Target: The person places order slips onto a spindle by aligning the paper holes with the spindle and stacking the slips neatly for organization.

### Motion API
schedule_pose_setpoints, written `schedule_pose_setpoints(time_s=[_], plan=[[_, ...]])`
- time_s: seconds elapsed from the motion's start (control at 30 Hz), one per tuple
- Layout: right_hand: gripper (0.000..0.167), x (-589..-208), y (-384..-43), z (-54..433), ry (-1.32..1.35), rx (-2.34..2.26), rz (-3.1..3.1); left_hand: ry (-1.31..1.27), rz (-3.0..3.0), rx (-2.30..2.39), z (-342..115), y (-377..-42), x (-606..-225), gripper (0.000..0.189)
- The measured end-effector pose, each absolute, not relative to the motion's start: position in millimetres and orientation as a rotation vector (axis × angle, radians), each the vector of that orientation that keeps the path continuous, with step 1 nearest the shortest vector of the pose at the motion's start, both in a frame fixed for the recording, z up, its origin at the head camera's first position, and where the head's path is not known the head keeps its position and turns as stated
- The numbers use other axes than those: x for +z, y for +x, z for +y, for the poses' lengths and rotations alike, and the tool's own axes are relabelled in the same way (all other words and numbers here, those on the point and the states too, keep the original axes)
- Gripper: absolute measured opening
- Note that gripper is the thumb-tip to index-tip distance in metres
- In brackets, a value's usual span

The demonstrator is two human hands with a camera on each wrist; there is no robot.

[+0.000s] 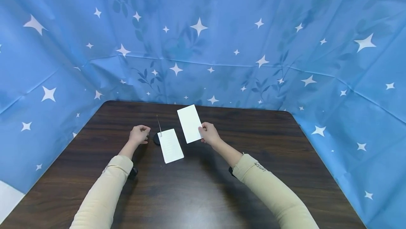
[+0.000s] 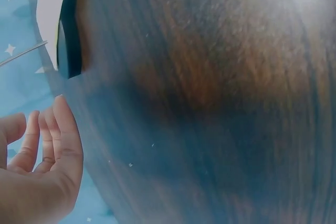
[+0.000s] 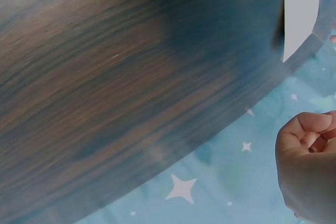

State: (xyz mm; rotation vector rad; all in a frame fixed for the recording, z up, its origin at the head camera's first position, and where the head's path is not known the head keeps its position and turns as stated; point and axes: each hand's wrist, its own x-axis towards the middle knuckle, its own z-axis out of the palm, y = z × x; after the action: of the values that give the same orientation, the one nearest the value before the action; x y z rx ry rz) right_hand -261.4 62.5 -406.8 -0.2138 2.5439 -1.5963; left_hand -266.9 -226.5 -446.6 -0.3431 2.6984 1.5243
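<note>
My right hand [image 1: 209, 134] pinches a white paper sheet [image 1: 189, 124] by its lower right edge, thumb on top, and holds it up over the table. To its left stands a bill spike, its thin metal rod [image 1: 159, 125] rising from a round black base [image 1: 156, 139]. A small stack of white papers [image 1: 171, 147] is on the rod near one corner, hiding part of the base. Just left of the base is my left hand [image 1: 139, 134], holding nothing. In the left wrist view its fingers [image 2: 68, 140] curve loosely, apart from the base.
The dark wood table [image 1: 196, 186] has rounded far corners. Behind it and along both sides hangs a blue cloth [image 1: 222, 38] with white stars. Both forearms wear light sleeves [image 1: 269, 186], with dark bands near the wrists.
</note>
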Motion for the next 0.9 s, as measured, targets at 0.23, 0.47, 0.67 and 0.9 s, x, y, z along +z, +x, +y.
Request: schedule_pose_setpoints(time_s=[0.23, 0.47, 0.67, 0.9], plan=[[0.020, -407.4, -258.8, 45.4, -0.216, -1.590, 2.533, -0.265, 2.773, 1.513, -226.8, -267.4, -432.9, 0.035], [0.020, -407.1, -253.2, 28.4, -0.240, -1.661, 2.466, -0.211, 2.824, 1.593, -222.7, -263.1, -417.5, 0.037], [0.019, -410.0, -252.2, 10.7, -0.244, -1.724, 2.386, -0.260, 2.772, 1.752, -213.8, -261.7, -405.9, 0.041], [0.018, -410.6, -252.3, -1.2, -0.219, -1.750, 2.358, -0.267, 2.705, 1.893, -204.2, -262.4, -401.7, 0.041]])
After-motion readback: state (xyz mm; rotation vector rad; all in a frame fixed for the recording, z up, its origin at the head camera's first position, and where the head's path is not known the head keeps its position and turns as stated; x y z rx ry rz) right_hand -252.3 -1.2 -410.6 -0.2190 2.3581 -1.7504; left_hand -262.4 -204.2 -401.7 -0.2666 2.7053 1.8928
